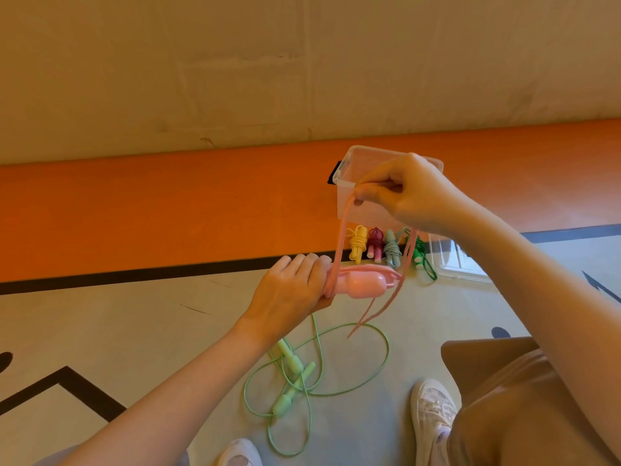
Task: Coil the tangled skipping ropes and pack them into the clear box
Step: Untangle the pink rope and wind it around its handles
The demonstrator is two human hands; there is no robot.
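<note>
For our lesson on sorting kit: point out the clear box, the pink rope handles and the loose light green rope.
clear box (pixel 349 163): head view, on its near left rim.
pink rope handles (pixel 364 283): head view, on the rounded handle end.
loose light green rope (pixel 386 351): head view, on the floor loop's right curve.

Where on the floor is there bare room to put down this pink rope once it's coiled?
Bare grey floor lies left of the left hand, between the black line and the loose light green skipping rope. Crowded: the row of coiled rope bundles before the clear plastic box, and the green rope's loops near the white shoes.
</note>
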